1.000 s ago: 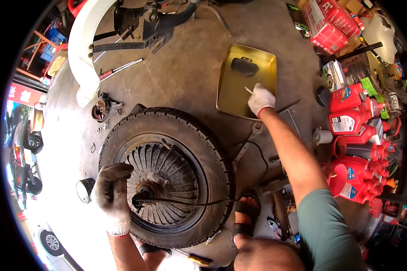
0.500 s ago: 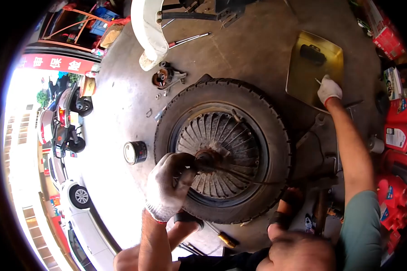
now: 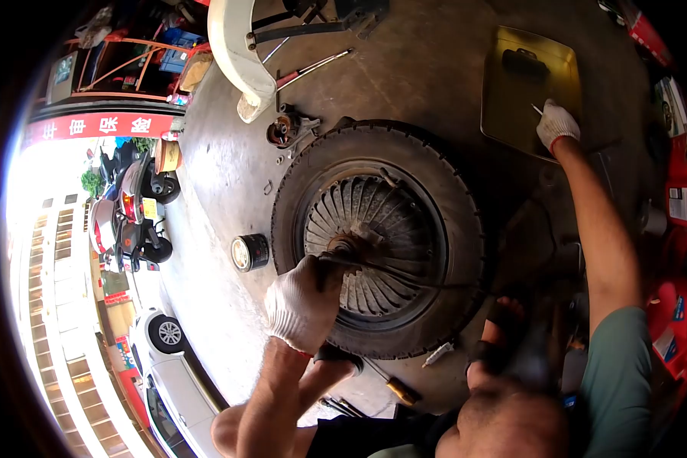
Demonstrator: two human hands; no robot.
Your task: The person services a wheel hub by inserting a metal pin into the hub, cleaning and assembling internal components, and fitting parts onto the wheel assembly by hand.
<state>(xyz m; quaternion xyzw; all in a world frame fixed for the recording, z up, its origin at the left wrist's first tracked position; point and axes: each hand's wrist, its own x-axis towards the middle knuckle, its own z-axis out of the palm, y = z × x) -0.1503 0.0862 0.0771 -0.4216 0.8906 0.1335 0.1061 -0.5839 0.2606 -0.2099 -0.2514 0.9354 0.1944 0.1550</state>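
My left hand (image 3: pixel 304 305), in a white knit glove, is closed around a black cable (image 3: pixel 404 276) beside the axle (image 3: pixel 349 246) of a hub-motor wheel. The finned, dusty hub (image 3: pixel 366 294) sits inside a black tire (image 3: pixel 454 183) lying flat on the floor; my fingertips are partly hidden. Out to the right, my gloved right hand (image 3: pixel 559 127) pinches a thin, pale stick (image 3: pixel 537 110) over the near right part of a yellowish metal tray (image 3: pixel 496 114). A dark, blocky shape (image 3: pixel 525 64) shows in that tray.
A round can (image 3: pixel 250 253) stands left of the tire. Metal parts (image 3: pixel 288 130) lie beyond it, with a long-handled tool (image 3: pixel 313 69). A yellow-handled screwdriver (image 3: pixel 399 391) rests near my feet. Red bottles (image 3: pixel 685 202) line the right side; a white curved fender (image 3: pixel 240 53) is at the top.
My left hand has rolled so its back faces up, staying at the axle. My right hand remains over the tray with the stick. The whole view has shifted slightly.
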